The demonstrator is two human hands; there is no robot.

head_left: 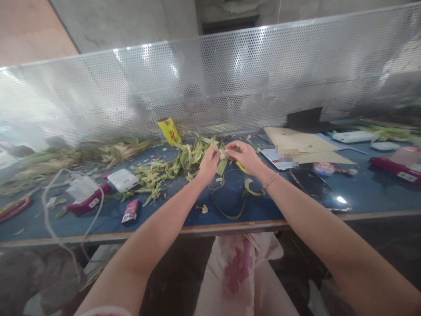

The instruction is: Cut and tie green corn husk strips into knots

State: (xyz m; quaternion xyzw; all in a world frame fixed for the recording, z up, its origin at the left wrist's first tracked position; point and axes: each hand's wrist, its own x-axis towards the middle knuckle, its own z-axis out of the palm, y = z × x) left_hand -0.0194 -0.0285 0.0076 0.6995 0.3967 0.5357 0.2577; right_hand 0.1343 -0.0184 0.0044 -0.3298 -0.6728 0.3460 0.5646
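Over the middle of the blue table point(197, 216), my left hand point(210, 163) and my right hand point(242, 154) come close together. Between them is a pale green plant piece point(222, 157), which the fingers of both hands pinch. A green leafy strip hangs just below it. To the left, next to my left hand, lies a pile of green plant pieces point(158, 173). A thin looped strand point(232, 217) rests on the table below my hands. Near my right wrist is a curled leaf piece point(251, 188).
A yellow can point(169, 131) stands tilted behind the pile. At the left are a white charger point(123, 180), a pink box point(130, 211) and a cable. A dark phone point(319, 189), papers point(296, 142) and a magenta item point(399, 169) lie right. A perforated metal screen point(230, 79) borders the back.
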